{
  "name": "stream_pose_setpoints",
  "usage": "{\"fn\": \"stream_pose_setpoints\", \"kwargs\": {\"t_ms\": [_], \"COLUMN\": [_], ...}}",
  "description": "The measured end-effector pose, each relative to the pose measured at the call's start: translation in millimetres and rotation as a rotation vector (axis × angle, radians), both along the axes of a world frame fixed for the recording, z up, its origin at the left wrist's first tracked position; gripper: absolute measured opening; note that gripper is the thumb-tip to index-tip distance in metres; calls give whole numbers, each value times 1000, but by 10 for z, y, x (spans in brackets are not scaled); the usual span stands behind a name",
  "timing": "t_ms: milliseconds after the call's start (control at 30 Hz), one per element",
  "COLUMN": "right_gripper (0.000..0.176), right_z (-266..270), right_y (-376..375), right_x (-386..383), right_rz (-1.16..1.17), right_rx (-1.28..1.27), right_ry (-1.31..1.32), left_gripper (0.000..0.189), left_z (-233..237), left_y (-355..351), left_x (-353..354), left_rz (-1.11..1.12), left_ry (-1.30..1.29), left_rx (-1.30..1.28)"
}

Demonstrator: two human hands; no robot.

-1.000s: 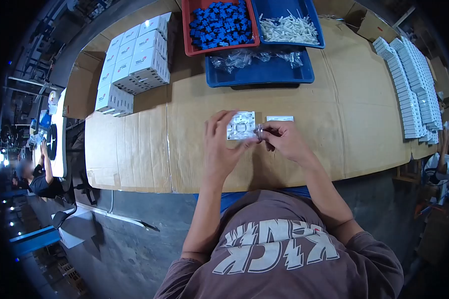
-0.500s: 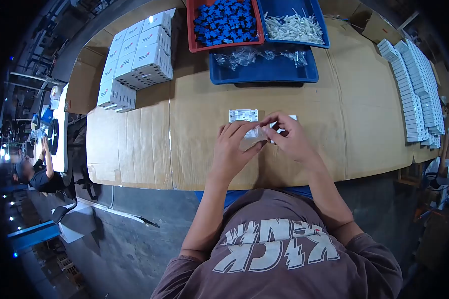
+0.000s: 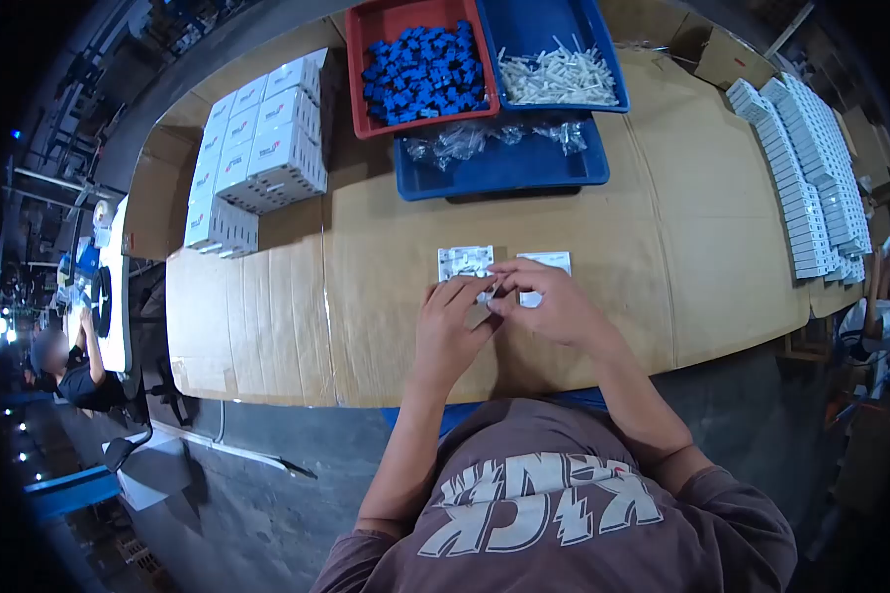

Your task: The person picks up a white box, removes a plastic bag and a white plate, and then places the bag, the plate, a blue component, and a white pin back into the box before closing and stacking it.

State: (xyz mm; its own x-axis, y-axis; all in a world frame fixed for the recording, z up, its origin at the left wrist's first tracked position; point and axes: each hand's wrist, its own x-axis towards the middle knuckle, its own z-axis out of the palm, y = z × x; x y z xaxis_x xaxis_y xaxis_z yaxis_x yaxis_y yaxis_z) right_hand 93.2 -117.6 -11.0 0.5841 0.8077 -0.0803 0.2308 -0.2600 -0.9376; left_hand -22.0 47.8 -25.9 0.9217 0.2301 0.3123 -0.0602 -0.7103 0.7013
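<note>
My left hand (image 3: 449, 331) and my right hand (image 3: 556, 304) meet at the fingertips over the cardboard-covered table. Both are pinched closed around a small clear plastic bag (image 3: 485, 295), mostly hidden by the fingers. Just beyond my left fingers lies a white plastic part with a moulded, recessed inside (image 3: 465, 259). To its right, partly covered by my right hand, is a flat white piece (image 3: 548, 261) whose kind I cannot make out.
A red bin (image 3: 358, 94) of blue parts and a blue bin (image 3: 618, 84) of white plugs stand at the back. Before them a blue tray (image 3: 504, 180) holds clear bags. White boxes (image 3: 272, 148) are stacked left, thin white pieces (image 3: 811, 178) right. A person (image 3: 79, 361) works far left.
The head view has tilted, so the table and bins appear lower. My fingers have drawn closer together, and less of the clear bag shows between them.
</note>
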Motion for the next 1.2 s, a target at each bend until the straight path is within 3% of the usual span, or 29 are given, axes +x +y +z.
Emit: {"fn": "stream_pose_setpoints", "kwargs": {"t_ms": [67,167,333,500,600,700,733,833,967,1067,1133,1200], "right_gripper": [13,12,16,25,28,32,36,33,26,19,19,20], "right_z": [-30,-128,-95,-139,-86,-111,-113,104,228,172,174,216], "right_y": [-14,-13,-17,-80,-85,-106,-110,-99,-113,-105,-95,-31], "right_x": [31,27,64,158,214,322,386,767,1649,2608,3169,3492], "right_rz": [50,-27,-51,130,212,254,240,176,-165,-451,-603,-631], "right_rx": [-14,72,197,43,23,106,111,-56,-55,38,-49,-83], "right_ry": [-18,234,373,71,189,205,256,151,-237,-572,-672,-833], "left_gripper": [45,43,35,26,19,24,32,37,55,59,55,53], "left_z": [-46,-60,-82,-51,-363,-490,-501,-429,-526,-501,-441,-507], "left_y": [1,-31,-24,-55,-61,-98,-120,-153,-116,-162,-199,-176], "left_x": [16,31,64,67,8,-3,3,15,1,-24,-39,-39], "left_rz": [-6,16,7,-55,-73,-131,-107,-101,-428,-335,-240,-242], "left_ry": [8,5,44,107,313,327,365,440,548,615,606,581], "left_rx": [14,11,-195,-437,-987,-1474,-1510,-1655,-1859,-1702,-1621,-1579]}}
